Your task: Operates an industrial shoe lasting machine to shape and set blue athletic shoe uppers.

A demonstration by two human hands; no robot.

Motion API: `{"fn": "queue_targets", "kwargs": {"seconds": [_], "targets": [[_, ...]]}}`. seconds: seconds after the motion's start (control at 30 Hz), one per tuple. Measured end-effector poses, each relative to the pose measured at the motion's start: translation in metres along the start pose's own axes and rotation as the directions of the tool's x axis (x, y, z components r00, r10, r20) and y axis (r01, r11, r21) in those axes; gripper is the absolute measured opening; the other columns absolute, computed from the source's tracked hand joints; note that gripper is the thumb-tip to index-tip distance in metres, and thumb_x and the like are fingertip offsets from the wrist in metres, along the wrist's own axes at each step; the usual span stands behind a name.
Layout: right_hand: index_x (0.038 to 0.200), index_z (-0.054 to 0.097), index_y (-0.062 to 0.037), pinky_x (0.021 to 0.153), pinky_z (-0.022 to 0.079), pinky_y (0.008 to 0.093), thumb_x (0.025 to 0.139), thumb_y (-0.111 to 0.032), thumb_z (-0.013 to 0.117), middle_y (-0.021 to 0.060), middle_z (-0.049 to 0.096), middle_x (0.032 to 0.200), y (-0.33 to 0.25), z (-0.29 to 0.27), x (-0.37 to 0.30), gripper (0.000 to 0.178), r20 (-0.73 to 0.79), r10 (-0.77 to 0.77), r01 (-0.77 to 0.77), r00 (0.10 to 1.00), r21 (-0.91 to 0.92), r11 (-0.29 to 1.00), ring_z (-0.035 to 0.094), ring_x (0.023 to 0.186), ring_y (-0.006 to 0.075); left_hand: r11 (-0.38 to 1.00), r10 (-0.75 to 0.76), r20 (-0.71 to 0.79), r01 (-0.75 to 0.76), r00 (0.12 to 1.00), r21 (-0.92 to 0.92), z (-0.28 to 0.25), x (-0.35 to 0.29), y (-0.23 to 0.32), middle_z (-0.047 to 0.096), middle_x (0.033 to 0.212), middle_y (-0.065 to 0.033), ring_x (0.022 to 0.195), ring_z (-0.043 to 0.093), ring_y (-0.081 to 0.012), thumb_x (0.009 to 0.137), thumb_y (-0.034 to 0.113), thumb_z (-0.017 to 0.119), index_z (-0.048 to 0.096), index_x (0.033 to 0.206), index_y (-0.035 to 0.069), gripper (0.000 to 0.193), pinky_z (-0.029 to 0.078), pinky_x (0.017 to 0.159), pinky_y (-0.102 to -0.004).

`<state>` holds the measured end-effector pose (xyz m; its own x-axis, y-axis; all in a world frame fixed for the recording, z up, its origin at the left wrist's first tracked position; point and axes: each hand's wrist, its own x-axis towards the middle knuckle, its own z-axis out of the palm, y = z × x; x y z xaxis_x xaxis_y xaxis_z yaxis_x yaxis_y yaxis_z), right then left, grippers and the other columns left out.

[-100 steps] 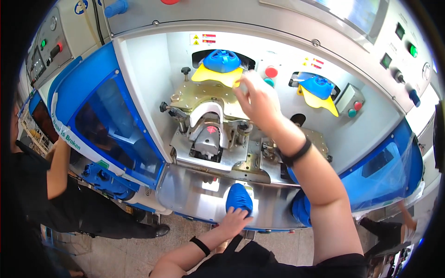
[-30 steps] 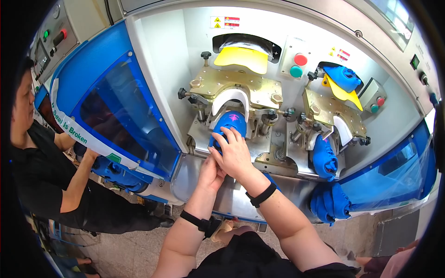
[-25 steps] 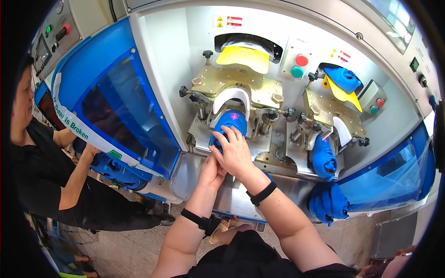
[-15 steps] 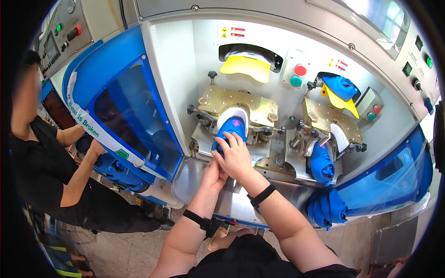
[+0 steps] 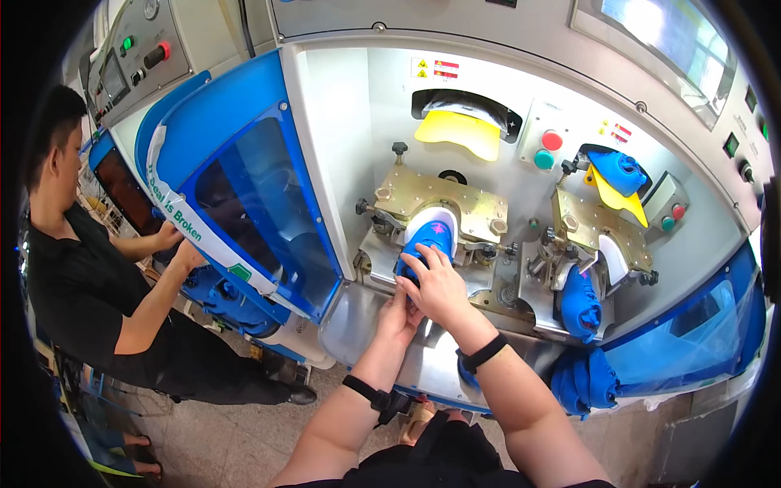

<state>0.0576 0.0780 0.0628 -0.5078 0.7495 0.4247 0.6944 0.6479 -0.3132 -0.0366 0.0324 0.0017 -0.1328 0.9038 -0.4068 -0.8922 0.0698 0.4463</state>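
Head view: right hand (image 5: 440, 286) gripped blue, round-toed shoe upper (image 5: 425, 241), fingers bent; left hand (image 5: 399, 319) below, finger state unclear; white U-shaped pad (image 5: 417, 220) curved around toe (image 5: 438, 228).

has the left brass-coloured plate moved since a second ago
Yes: the left brass-coloured plate has moved down, sitting farther below the left green button on the back wall than before.

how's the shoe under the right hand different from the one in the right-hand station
The right hand partly covers the left shoe; no hand touches the right shoe. The left shoe's toe is framed by the left white pad; the right shoe's toe shows left of the right white pad. Both are blue.
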Motion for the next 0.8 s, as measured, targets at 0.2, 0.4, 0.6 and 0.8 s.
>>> {"fn": "queue_targets", "kwargs": {"seconds": [0.2,0.4,0.6,0.8], "targets": [[0.129,0.057,-0.0144,0.106,0.040,0.0444,0.088,-0.033,0.064,0.0150,0.048,0.139,-0.016,0.003,0.001,0.045,0.044,0.010,-0.012,0.999,0.060,0.998,0.044,0.130,0.0372,1.000,0.005,0.154,-0.005,0.988,0.001,-0.058,0.028,-0.005,0.064,0.090,-0.0031,0.074,0.062,-0.0122,0.089,0.038,0.068,0.057,0.113,0.007,0.041,0.054,0.062,-0.0262],[0.127,0.057,-0.0097,0.107,0.039,0.0442,0.085,-0.029,0.068,0.0181,0.047,0.140,-0.007,-0.001,-0.007,0.047,0.010,-0.002,0.001,1.000,0.062,0.998,0.041,0.132,0.0394,0.995,0.059,0.064,-0.054,0.996,-0.078,-0.042,0.045,-0.032,0.064,0.091,-0.0061,0.070,0.067,-0.0176,0.090,0.038,0.068,0.055,0.108,0.006,0.039,0.060,0.058,-0.0306],[0.128,0.055,-0.0079,0.107,0.038,0.0449,0.086,-0.028,0.067,0.0192,0.045,0.141,-0.010,0.004,-0.007,0.048,0.005,-0.035,0.035,0.999,0.056,0.998,0.039,0.133,0.0402,0.997,0.052,0.098,-0.057,0.994,0.048,-0.046,0.037,-0.019,0.067,0.095,-0.0047,0.083,0.068,-0.0161,0.096,0.039,0.059,0.058,0.104,0.008,0.032,0.059,0.075,-0.0324],[0.132,0.054,-0.0072,0.108,0.037,0.0452,0.086,-0.030,0.066,0.0208,0.041,0.145,-0.002,0.010,-0.020,0.052,-0.008,-0.126,0.126,0.992,0.033,0.991,0.038,0.134,0.0415,0.995,0.096,0.043,-0.095,0.994,-0.013,-0.042,0.029,-0.025,0.064,0.093,-0.0060,0.078,0.068,-0.0199,0.094,0.036,0.063,0.056,0.106,0.005,0.034,0.059,0.065,-0.0336]]}}
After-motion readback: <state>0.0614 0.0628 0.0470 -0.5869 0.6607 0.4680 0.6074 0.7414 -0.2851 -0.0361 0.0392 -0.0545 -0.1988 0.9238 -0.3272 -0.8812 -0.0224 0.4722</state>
